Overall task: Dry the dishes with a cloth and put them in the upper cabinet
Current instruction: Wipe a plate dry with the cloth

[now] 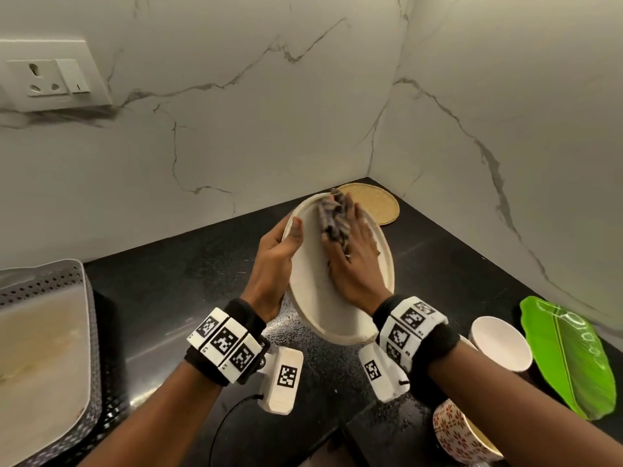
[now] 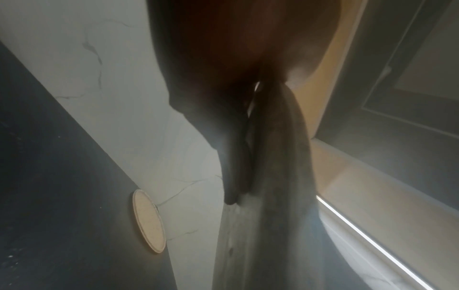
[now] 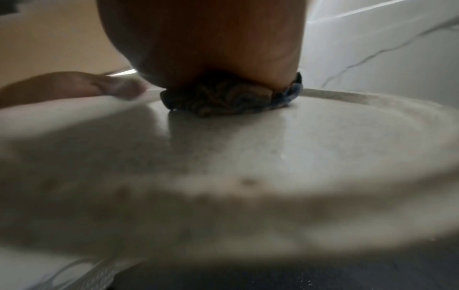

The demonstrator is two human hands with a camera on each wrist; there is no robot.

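The drying step looked to be in hand: above the counter (image 1: 175, 298), the left hand (image 1: 273, 261) gripped the plate's (image 1: 313, 298) left rim, thumb curled over the edge, while the right hand (image 1: 350, 264) pressed the bunched cloth (image 1: 333, 214) flat-fingered against the plate's face. Next, I judged, the plate needed turning to wipe its back before going up to the cabinet, which was out of view. No readable writing showed, only coded square markers on the wristbands (image 1: 224, 343).

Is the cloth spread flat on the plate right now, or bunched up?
Bunched up. The cloth sits as a crumpled wad under the right hand, pressed onto the plate; the right wrist view shows its folds.
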